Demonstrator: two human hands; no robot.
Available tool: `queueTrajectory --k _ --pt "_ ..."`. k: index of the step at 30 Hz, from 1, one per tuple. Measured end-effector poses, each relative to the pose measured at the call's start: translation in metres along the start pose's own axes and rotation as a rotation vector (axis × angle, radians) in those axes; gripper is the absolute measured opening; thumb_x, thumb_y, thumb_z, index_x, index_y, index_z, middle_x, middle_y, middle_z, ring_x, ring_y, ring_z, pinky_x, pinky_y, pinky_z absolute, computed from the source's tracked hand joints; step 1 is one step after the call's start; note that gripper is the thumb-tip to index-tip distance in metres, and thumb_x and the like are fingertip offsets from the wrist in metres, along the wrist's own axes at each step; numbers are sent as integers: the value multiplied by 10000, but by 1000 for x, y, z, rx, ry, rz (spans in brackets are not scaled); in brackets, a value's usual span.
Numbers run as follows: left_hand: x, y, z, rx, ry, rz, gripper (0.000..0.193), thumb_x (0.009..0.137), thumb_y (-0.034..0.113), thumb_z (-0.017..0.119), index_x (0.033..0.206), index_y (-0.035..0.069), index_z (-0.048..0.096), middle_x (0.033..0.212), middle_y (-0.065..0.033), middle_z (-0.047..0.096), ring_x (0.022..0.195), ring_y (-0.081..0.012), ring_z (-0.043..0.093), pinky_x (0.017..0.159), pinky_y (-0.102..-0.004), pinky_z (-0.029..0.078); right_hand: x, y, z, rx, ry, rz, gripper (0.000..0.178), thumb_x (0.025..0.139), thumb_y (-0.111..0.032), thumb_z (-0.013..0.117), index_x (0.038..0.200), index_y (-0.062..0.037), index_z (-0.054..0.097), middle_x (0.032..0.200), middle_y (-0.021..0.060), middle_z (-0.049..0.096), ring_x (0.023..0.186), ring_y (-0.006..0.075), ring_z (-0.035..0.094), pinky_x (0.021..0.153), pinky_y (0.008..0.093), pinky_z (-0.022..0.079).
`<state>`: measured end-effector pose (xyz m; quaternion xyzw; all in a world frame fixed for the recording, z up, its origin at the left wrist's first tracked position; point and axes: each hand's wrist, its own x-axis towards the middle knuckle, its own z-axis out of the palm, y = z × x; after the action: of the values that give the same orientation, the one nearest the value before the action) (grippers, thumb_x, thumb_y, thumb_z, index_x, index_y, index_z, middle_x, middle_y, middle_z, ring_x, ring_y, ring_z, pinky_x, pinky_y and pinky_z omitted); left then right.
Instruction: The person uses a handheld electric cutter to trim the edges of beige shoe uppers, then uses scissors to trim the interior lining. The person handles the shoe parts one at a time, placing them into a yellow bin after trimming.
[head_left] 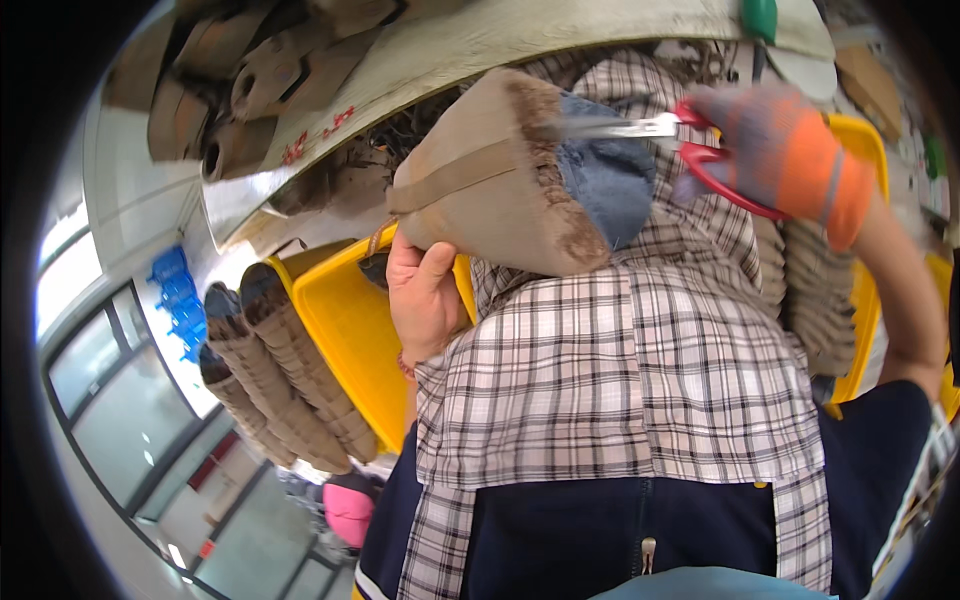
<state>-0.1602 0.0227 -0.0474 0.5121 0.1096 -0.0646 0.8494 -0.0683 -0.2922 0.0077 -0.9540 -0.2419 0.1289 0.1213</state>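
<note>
My bare left hand (428, 298) grips the lower left edge of a tan shoe upper (470, 170), thumb on top. The upper has a brown fur edge, a flat strip across it and a blue inner lining showing at its right. My right hand (775, 150), in a grey and orange glove, is closed round the red handles of a pair of scissors (650, 127). Their blades point left across the fur edge and are smeared by motion, so whether they touch it I cannot tell. The upper rests over the plaid apron (560, 360) on my lap.
A white-topped table (450, 62) runs across the far side, with several brown pieces (260, 85) at its left. Yellow bins (345, 325) stand on both sides. Nested stacks of tan uppers (290, 390) lie at the left, and more (815, 300) at the right.
</note>
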Motion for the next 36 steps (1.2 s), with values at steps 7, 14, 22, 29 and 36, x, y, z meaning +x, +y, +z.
queueTrajectory --k 7,14,22,29,36 --pt "29 7 109 1047 -619 729 300 823 35 601 1116 -17 566 1098 -197 594 1007 -325 590 899 -362 463 -72 34 42 1243 303 589 233 892 -277 610 959 -54 616 634 -43 489 541 19 416 486 190 329" --pt "69 -57 110 885 -721 834 225 745 -103 598 956 -28 594 1000 -138 589 837 -289 624 682 -320 527 -84 14 37 880 565 554 249 835 -158 683 1009 -6 591 722 -9 571 624 68 497 583 204 422" --pt "59 -68 108 925 -606 868 239 738 -69 642 970 -17 616 937 -117 560 765 -264 604 645 -320 508 -106 -2 -17 172 49 553 466 723 -354 766 974 -4 591 793 150 620 711 273 606 665 334 485" --pt "57 -72 103 1045 -668 977 410 699 -95 621 1096 6 625 794 -66 525 618 -204 511 554 -297 437 -102 4 -47 -97 -129 407 307 769 -313 684 924 -53 630 800 129 641 738 305 629 643 369 487" --pt "53 -73 101 943 -686 1107 423 668 -11 587 1090 -17 616 710 -28 454 585 -167 446 509 -291 389 -77 -9 -63 -167 -323 343 357 767 -385 675 910 -59 638 763 132 647 693 312 636 616 382 491"
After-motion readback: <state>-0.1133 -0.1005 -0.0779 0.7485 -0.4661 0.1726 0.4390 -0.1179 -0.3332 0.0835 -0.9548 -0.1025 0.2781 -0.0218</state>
